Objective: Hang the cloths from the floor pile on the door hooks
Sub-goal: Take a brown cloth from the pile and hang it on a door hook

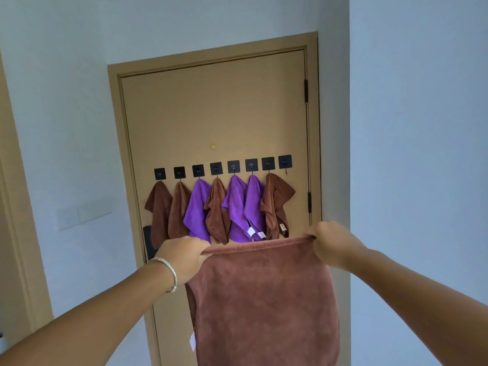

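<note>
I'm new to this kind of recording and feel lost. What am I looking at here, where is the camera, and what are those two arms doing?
There is one picture, taken by a wide-angle camera worn on a person's head, looking forward and down. No machine: the arms are the person's own. The left hand, with a bracelet on its wrist, and the right hand each grip a top corner of a brown cloth, stretched between them. Ahead is a tan door with eight black hooks in a row. Seven carry cloths, four brown and three purple. The rightmost hook is free.
</note>
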A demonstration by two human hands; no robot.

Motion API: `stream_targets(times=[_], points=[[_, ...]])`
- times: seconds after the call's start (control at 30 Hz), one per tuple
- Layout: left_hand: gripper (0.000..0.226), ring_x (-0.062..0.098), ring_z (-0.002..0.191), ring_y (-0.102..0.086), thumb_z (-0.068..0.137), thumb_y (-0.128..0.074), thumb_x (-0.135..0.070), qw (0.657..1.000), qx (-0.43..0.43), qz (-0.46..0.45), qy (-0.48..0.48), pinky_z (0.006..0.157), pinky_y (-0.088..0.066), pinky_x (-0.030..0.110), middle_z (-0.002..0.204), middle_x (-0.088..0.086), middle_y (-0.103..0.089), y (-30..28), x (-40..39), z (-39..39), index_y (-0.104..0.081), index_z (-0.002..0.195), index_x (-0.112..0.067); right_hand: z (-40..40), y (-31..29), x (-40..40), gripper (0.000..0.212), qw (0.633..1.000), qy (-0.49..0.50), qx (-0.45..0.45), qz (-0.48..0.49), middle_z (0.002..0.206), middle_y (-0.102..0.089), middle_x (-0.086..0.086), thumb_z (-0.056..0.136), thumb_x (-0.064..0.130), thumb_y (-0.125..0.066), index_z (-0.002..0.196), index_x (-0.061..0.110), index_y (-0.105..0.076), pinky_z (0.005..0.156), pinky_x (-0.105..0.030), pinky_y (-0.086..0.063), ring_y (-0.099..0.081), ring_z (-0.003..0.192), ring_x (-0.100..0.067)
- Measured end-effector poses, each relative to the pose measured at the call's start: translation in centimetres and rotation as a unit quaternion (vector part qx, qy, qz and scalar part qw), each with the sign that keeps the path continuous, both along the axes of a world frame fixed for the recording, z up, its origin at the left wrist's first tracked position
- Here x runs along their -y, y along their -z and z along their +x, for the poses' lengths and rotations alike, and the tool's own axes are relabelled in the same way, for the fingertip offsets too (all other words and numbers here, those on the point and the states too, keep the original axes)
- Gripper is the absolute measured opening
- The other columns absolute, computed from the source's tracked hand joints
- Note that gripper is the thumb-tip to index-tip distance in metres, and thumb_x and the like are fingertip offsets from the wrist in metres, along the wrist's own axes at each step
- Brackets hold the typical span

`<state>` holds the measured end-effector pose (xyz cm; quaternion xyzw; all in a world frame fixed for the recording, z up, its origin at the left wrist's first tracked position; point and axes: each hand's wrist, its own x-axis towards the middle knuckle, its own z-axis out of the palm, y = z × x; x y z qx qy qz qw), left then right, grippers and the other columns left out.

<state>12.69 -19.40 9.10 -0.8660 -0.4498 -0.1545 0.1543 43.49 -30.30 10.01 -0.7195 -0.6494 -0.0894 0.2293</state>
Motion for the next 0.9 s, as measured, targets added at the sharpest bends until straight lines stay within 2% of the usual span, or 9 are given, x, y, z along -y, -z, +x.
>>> stream_targets(times=[0.1, 0.2, 0.3, 0.37, 0.43, 0.57, 0.7, 0.83, 0.9], points=[[0.031, 0.017, 0.083, -0.062, 0.097, -0.033, -0.049, 1.0, 0.001, -0.004, 0.01, 0.072, -0.052, 0.034, 0.09, -0.008, -0.066, 0.8, -3.6, 2.3, -0.06, 0.097, -0.033, 2.7, 1.3, -3.3, 0.053, 1.0, -0.003, -0.022, 0.018, 0.079, -0.063, 0.008, 0.079, -0.003, -0.03, 0.088, 0.031, -0.07, 0.065, -0.023, -0.046, -0.06, 0.078, -0.015], [0.03, 0.016, 0.088, -0.062, 0.097, -0.033, -0.047, 1.0, 0.0, -0.003, 0.023, 0.069, -0.046, 0.031, 0.091, -0.01, -0.065, 1.3, -7.4, 4.8, -0.06, 0.096, -0.033, 5.0, 2.3, -6.8, 0.05, 1.0, 0.001, -0.018, 0.015, 0.08, -0.066, 0.004, 0.077, -0.003, -0.03, 0.081, 0.032, -0.065, 0.059, -0.021, -0.044, -0.061, 0.075, -0.015], [0.029, 0.016, 0.092, -0.061, 0.098, -0.034, -0.044, 0.999, -0.006, 0.005, 0.045, 0.072, -0.047, 0.032, 0.095, -0.011, -0.064, 1.3, -11.9, 7.3, -0.061, 0.1, -0.032, 7.0, 2.8, -10.1, 0.052, 1.0, 0.02, -0.014, 0.019, 0.083, -0.068, 0.003, 0.077, -0.002, -0.029, 0.087, 0.028, -0.07, 0.064, -0.025, -0.051, -0.062, 0.076, -0.015], [0.027, 0.016, 0.094, -0.061, 0.098, -0.037, -0.041, 0.998, 0.004, 0.009, 0.06, 0.074, -0.047, 0.034, 0.097, -0.009, -0.064, 1.2, -15.1, 9.1, -0.061, 0.1, -0.03, 8.2, 2.8, -12.3, 0.05, 0.999, 0.031, -0.018, 0.023, 0.077, -0.065, 0.008, 0.078, -0.003, -0.029, 0.078, 0.03, -0.067, 0.061, -0.021, -0.047, -0.06, 0.072, -0.01], [0.024, 0.016, 0.097, -0.06, 0.098, -0.039, -0.039, 0.997, 0.02, 0.021, 0.076, 0.073, -0.046, 0.034, 0.1, -0.009, -0.063, 1.1, -18.4, 11.0, -0.061, 0.102, -0.029, 9.3, 2.3, -14.6, 0.045, 0.998, 0.044, -0.014, 0.029, 0.069, -0.059, 0.012, 0.078, -0.004, -0.031, 0.064, 0.03, -0.057, 0.054, -0.016, -0.037, -0.057, 0.068, -0.009], [0.019, 0.01, 0.097, -0.058, 0.097, -0.043, -0.032, 0.983, 0.091, 0.035, 0.153, 0.075, -0.046, 0.031, 0.103, -0.013, -0.062, 0.2, -24.8, 14.1, -0.06, 0.106, -0.032, 11.8, -0.4, -20.0, 0.046, 0.995, 0.07, -0.021, 0.063, 0.074, -0.063, 0.01, 0.074, -0.005, -0.033, 0.068, 0.032, -0.06, 0.053, -0.017, -0.035, -0.057, 0.073, -0.012], [0.02, 0.007, 0.092, -0.058, 0.097, -0.045, -0.023, 0.95, 0.181, 0.018, 0.255, 0.08, -0.048, 0.029, 0.101, -0.017, -0.062, -2.3, -30.2, 17.5, -0.061, 0.105, -0.03, 14.1, -3.3, -25.6, 0.047, 0.989, 0.108, -0.053, 0.084, 0.076, -0.061, 0.01, 0.078, -0.004, -0.034, 0.074, 0.034, -0.061, 0.052, -0.017, -0.035, -0.056, 0.072, -0.008], [0.021, 0.012, 0.083, -0.054, 0.089, -0.046, -0.008, 0.941, 0.186, 0.026, 0.281, 0.075, -0.047, 0.034, 0.089, -0.011, -0.06, -4.0, -34.6, 21.3, -0.054, 0.093, -0.027, 16.2, -4.4, -29.8, 0.043, 0.983, 0.152, -0.047, 0.091, 0.076, -0.061, 0.007, 0.083, -0.001, -0.033, 0.079, 0.027, -0.066, 0.049, -0.019, -0.036, -0.055, 0.069, -0.007], [0.022, 0.012, 0.074, -0.051, 0.083, -0.047, -0.003, 0.939, 0.189, 0.02, 0.288, 0.069, -0.046, 0.035, 0.08, -0.009, -0.056, -4.4, -36.3, 23.1, -0.048, 0.084, -0.025, 17.2, -4.6, -31.4, 0.04, 0.982, 0.16, -0.037, 0.095, 0.073, -0.06, 0.007, 0.083, 0.0, -0.034, 0.072, 0.027, -0.061, 0.05, -0.022, -0.036, -0.055, 0.068, -0.009]])
